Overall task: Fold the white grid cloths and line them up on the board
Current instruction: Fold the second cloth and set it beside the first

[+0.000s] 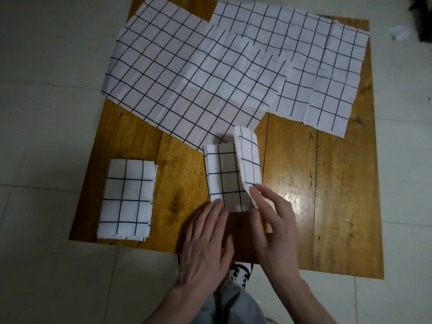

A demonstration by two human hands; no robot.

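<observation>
A white grid cloth [224, 176] lies half folded at the middle of the wooden board [327, 183]. Its right flap stands up, and my right hand [271, 220] pinches that flap's near corner. My left hand [208, 239] lies flat, fingertips pressing the cloth's near left edge. One folded grid cloth [127, 198] rests at the board's near left. Two unfolded grid cloths are spread across the far half, one at the left [177, 73] overlapping one at the right [327, 66].
The board sits on a pale tiled floor [46, 136]. Bare wood shows at the board's right. My trouser leg and a black and white shoe [240, 274] are below the near edge. A small white scrap [399, 33] lies on the floor at the far right.
</observation>
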